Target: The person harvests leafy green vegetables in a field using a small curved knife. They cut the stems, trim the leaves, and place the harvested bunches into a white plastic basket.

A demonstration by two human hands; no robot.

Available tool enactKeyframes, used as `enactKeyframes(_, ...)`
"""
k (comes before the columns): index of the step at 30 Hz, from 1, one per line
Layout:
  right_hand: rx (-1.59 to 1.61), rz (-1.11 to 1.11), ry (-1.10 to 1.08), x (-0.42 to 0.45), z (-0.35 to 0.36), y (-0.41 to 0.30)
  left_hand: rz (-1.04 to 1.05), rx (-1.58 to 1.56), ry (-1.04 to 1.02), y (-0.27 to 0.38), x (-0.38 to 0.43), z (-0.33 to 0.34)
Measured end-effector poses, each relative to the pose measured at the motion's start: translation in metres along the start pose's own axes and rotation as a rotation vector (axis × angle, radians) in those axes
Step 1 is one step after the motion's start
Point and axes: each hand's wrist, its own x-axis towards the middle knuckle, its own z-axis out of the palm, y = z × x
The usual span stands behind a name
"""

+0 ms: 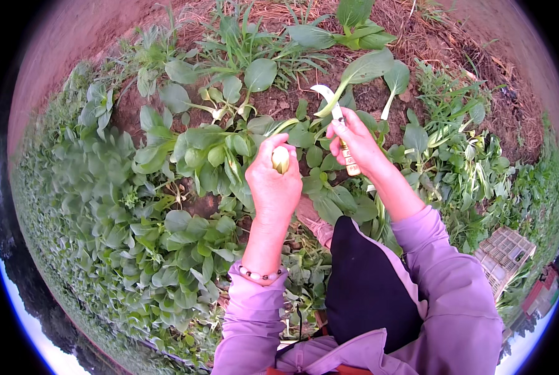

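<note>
My left hand [273,176] is closed around a leafy green plant, its pale cut stem base [280,159] showing between thumb and fingers. The plant's leaves [213,145] spread out beyond the hand to the left. In my right hand [354,140] is a knife with a curved blade [325,92] and a patterned handle [348,157]; the blade points up and to the left. A single long-stalked leaf [366,66] lies across or just beside the blade; whether the fingers touch it I cannot tell.
Dense leafy greens [120,225] grow on the left. Bare soil [279,102] and dry straw [420,33] lie ahead. Loose leaves and stalks [476,164] are scattered at the right, with a plastic crate [504,255] farther down. A cut plant [354,35] rests at the top.
</note>
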Motion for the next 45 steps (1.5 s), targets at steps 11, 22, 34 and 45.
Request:
enactKeyframes(11, -1.104, -0.083, -0.280, 0.070, 0.068, 0.083, -0.272, 0.984, -0.341, -0.123, 0.024, -0.048)
enactKeyframes(22, -1.068, -0.084, -0.466, 0.091, 0.086, 0.086, -0.275, 0.992, -0.310, -0.133, 0.025, -0.048)
enactKeyframes(34, 0.046, 0.083, -0.477, 0.012, 0.033, 0.017, 0.055, 0.466, -0.366, -0.006, -0.077, -0.037)
enactKeyframes(45, -0.411, -0.033, -0.265, 0.020, 0.065, 0.037, -0.027, 0.545, -0.203, -0.008, -0.028, -0.035)
